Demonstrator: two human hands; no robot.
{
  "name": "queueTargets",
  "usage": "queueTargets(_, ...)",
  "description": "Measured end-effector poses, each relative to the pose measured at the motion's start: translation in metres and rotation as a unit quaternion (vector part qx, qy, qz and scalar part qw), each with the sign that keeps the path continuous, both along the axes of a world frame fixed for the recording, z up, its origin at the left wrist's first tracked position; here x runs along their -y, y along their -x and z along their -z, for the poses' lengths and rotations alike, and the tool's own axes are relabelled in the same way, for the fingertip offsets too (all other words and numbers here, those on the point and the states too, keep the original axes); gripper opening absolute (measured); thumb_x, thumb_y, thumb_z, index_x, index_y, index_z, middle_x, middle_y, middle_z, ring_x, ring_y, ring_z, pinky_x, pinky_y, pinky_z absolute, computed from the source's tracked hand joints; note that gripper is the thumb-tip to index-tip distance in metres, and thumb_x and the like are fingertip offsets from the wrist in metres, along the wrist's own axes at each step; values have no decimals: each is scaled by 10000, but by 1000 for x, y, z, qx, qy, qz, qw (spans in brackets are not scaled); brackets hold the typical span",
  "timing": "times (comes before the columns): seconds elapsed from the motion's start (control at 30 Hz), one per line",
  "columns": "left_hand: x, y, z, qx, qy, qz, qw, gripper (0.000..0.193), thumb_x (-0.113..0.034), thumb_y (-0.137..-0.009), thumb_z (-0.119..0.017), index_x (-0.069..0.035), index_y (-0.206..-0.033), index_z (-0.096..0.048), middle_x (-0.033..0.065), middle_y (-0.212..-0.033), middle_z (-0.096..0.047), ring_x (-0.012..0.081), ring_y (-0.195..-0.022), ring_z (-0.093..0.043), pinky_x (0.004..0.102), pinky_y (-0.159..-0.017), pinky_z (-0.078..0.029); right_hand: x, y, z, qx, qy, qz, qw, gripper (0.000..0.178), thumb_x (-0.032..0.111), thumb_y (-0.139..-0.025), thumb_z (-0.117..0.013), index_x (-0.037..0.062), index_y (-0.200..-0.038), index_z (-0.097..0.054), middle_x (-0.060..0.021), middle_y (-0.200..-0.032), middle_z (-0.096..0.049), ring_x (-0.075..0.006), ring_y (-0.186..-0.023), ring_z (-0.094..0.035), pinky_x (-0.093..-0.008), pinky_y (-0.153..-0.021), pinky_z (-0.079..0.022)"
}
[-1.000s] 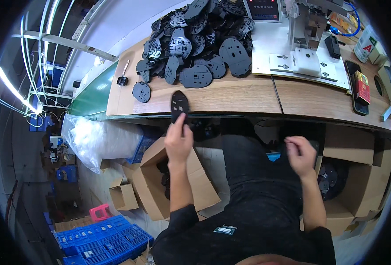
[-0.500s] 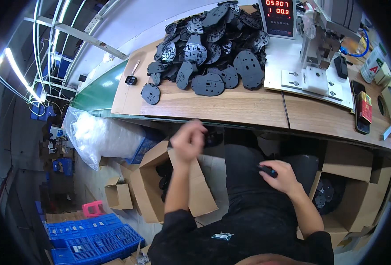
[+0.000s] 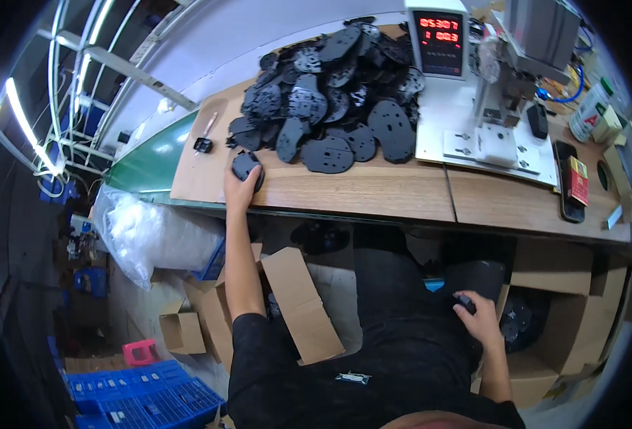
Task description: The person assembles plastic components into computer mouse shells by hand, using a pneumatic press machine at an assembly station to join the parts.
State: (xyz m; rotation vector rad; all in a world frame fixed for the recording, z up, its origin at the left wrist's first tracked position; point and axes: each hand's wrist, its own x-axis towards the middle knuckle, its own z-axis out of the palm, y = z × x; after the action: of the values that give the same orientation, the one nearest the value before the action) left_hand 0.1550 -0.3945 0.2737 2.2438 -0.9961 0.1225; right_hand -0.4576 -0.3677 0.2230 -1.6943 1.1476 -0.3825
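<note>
My left hand (image 3: 240, 190) is at the table's front edge, left of the pile. Its fingers and thumb close round a small rounded black plastic plate (image 3: 245, 164) with holes in it. Beside that plate rises a heap of similar black plastic plates (image 3: 328, 155), some flat, some stacked at angles. Low on the right, over my right thigh, my right hand (image 3: 484, 319) is closed on a small black piece (image 3: 464, 302). Its fingers cover part of the piece, and I cannot make out its kind.
A bench press (image 3: 498, 107) on a white base stands right of the heap, beside a display box (image 3: 437, 43). A phone (image 3: 571, 204) and a red box (image 3: 577, 182) lie farther right. Open cartons (image 3: 303, 304) flank my legs below the table (image 3: 373, 193).
My left hand has gone from below the table edge up and left onto the plate, closing on it. My right hand has shifted slightly right and down, still holding the black piece.
</note>
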Motion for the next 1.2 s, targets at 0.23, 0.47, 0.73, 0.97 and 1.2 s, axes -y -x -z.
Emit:
queueTargets(0.23,-27,-3,7,59,84,-8,995,695,-395,-816,-781,51,-1294,-544,246,-1242,-595,362,-1130,-580,416,-1003,-439,92,-5,-76,214,313,-6,925,300,-7,-723,-781,32,-1003,-681,-131,-972,-709,-244,-878,-700,-336,-775,-558)
queueTargets(0.47,-6,6,21,156,86,18,984,559,-385,-856,-733,-12,-1252,-606,167,-1098,-637,277,-897,-575,362,-794,-474,156,-28,-119,50,603,40,795,467,-41,-685,-727,58,-1134,-646,-119,-1043,-696,-271,-918,-685,-342,-806,-559)
queueTargets(0.73,-12,11,22,130,29,20,991,549,-379,-858,-743,7,-1227,-617,88,-909,-611,199,-739,-559,316,-672,-471,197,-43,-102,-96,645,8,758,274,55,-808,-632,73,-1078,-675,-94,-1136,-697,-253,-1008,-675,-365,-867,-541)
queueTargets(0.97,-11,-6,16,-58,55,62,995,519,-251,-860,-772,73,-1227,-599,11,-876,-555,103,-762,-504,240,-682,-435,203,-42,-114,-141,622,-75,766,188,89,-838,-615,72,-1015,-676,-111,-1119,-707,-240,-1038,-666,-363,-860,-544)
queueTargets(1.2,-17,-3,0,-176,38,73,981,352,-196,-904,-720,32,-1157,-630,6,-917,-610,83,-801,-536,213,-708,-433,203,-48,-116,-182,611,-113,762,180,93,-824,-622,58,-996,-662,-99,-1139,-701,-234,-1062,-654,-347,-834,-565)
